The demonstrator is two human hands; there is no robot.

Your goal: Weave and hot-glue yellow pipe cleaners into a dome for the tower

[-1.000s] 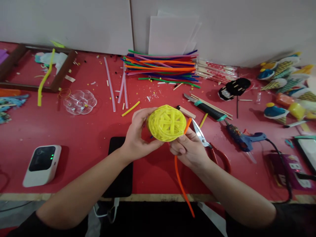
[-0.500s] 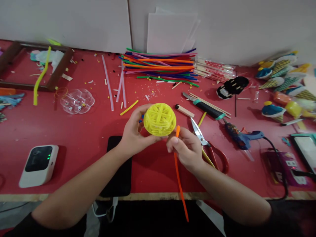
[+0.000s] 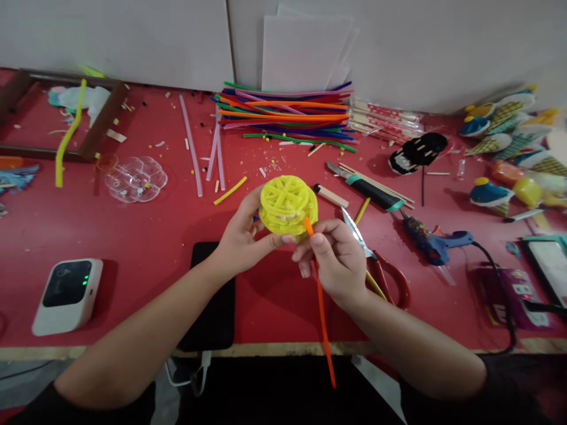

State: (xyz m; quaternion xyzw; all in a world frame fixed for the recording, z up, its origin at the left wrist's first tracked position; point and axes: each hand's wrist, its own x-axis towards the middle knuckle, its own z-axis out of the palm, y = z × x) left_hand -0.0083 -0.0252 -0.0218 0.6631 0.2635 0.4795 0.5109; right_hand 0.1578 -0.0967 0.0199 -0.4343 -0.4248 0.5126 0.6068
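My left hand (image 3: 245, 233) is wrapped round the left side of a yellow pipe-cleaner wheel (image 3: 286, 200), two spoked discs set one behind the other. Short pale pieces show in the gap between the discs. Between thumb and fingers, my right hand (image 3: 339, 254) pinches an orange pipe cleaner (image 3: 323, 319) close to its upper end. That end lies against the wheel's lower right rim, and the long tail hangs down past the table edge. A bit of blue shows behind the wheel by my left fingers; most of it is hidden.
Scissors (image 3: 376, 260), a utility knife (image 3: 372, 192) and a glue gun (image 3: 436, 239) lie on the right. Coloured pipe cleaners (image 3: 287, 115) are heaped at the back. A black flat device (image 3: 208, 301) sits under my left forearm, a white box (image 3: 68, 295) farther left.
The wheel has tilted, so the gap between its discs now shows. My right hand has brought the orange pipe cleaner's tip left, onto the wheel's rim.
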